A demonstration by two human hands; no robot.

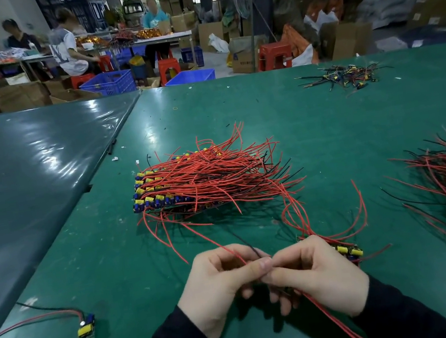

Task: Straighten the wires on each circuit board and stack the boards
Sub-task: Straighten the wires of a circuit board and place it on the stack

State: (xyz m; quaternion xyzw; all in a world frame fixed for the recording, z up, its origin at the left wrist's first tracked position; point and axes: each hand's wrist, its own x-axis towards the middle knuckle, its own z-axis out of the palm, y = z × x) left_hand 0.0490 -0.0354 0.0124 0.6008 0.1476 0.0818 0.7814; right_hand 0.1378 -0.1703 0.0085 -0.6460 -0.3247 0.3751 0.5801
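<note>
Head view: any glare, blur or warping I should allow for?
Head view: overhead light glares on the dark table cover; background people are blurred; wide-angle bends the table edges; hands and red wires are sharp.

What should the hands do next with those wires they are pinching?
Probably slide the left hand outward along the red and black wires to pull them straight. Both hands pinch them close together, the right hand near the circuit board, and the wires beyond still curve.
</note>
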